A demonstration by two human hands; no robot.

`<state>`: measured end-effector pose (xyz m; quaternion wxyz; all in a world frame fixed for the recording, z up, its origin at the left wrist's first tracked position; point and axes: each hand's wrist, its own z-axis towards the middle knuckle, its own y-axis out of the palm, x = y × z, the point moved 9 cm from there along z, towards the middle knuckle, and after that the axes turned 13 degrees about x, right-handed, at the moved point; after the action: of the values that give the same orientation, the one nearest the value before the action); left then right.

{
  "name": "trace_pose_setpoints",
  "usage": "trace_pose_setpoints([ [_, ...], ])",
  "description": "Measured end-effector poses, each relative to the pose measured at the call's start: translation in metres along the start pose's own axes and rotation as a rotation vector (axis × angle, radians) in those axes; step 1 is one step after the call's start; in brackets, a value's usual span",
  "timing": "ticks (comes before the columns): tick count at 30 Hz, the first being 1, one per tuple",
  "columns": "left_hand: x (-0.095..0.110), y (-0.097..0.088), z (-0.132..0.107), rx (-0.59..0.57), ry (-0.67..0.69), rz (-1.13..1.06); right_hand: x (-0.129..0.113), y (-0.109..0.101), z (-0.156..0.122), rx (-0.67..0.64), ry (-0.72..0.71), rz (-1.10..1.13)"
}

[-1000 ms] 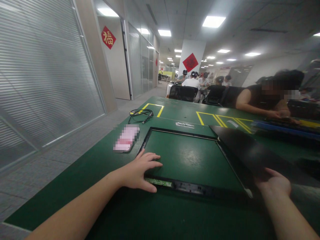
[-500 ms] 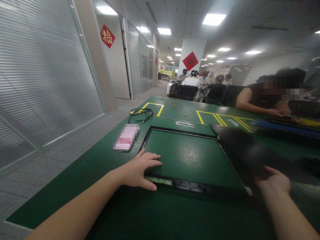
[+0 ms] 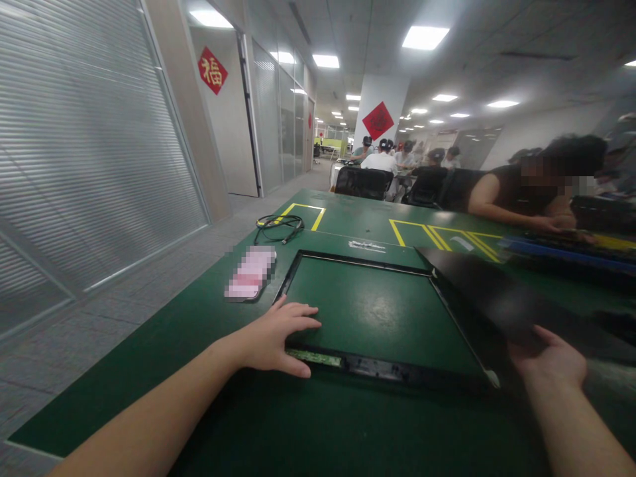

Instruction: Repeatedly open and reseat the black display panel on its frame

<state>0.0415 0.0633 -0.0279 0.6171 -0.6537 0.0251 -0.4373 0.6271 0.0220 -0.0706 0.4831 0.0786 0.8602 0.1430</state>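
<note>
Frame (image 3: 377, 370), black, rectangular, open-centred: flat on green tabletop (image 3: 348, 424), before the wearer. Circuit-board strip (image 3: 318, 359), green, set in its near rail; pale tab (image 3: 493, 379) at its near-right corner.

Left hand (image 3: 271, 341): fingers spread, over the frame's near-left corner. Right hand (image 3: 549, 358): gripping the near edge of black panel (image 3: 477, 285); some fingers hidden. Panel tilted above the frame's right side; contact between them cannot be told.

Risks, as judged: one-sided grip could let the panel twist or slip, its far corner scraping the frame; a sideways knock could bend the thin rails; thumb pressure close to the bare circuit-board strip could harm it; a wide swing rightward could strike blue tray (image 3: 551, 250), near a co-worker's forearm (image 3: 517, 215).

Markings: red door sign (image 3: 213, 70), gold character 福, legible. Red pillar sign (image 3: 378, 121), character unclear. White label (image 3: 366, 246) on tabletop, illegible. Phone (image 3: 251, 273), screen pixelated. Brands: none readable.
</note>
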Motion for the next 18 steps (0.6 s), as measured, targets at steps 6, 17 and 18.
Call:
trace_pose_setpoints([
  [6,0.005,-0.011,0.002,0.087,-0.074,-0.085,-0.024,0.006,-0.024,-0.083,-0.083,0.076],
  [17,-0.018,-0.035,0.003,0.478,-0.399,-0.608,-0.048,0.015,-0.061,-0.25,-0.364,-0.184],
  [18,-0.023,-0.035,0.003,0.508,-0.453,-0.69,-0.05,0.016,-0.063,-0.266,-0.382,-0.194],
])
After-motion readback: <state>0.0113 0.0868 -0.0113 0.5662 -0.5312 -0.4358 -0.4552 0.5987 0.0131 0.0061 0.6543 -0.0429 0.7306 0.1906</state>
